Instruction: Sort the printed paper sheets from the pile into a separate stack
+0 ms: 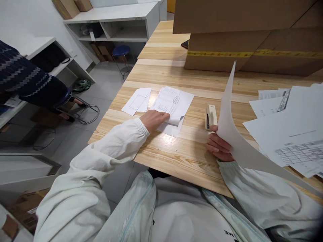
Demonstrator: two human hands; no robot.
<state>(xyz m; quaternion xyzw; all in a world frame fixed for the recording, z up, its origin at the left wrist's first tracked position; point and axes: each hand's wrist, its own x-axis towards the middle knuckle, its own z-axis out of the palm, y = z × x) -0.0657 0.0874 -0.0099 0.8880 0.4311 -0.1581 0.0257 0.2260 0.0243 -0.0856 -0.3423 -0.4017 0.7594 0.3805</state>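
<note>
My left hand (154, 120) lies at the near left edge of some printed papers (174, 101), its fingers together on the sheets; the top one bears an oval stamp. One corner of that sheet curls up over the paper beneath. In my right hand (219, 145) a large white sheet (228, 117) is pinched by its left edge and bends upright, its lower part reaching over my right forearm. A cream stapler (211, 117) lies on the table just beyond my right fingertips. Two smaller slips (137, 101) lie left of the printed papers.
Loose printed sheets (297, 127) spread over the right of the wooden table (156, 74). Large cardboard boxes (222, 50) stand at the back, a dark flat object (185, 43) beside them. At left are a seated person (30, 77), a blue stool (121, 51) and white shelving (121, 13).
</note>
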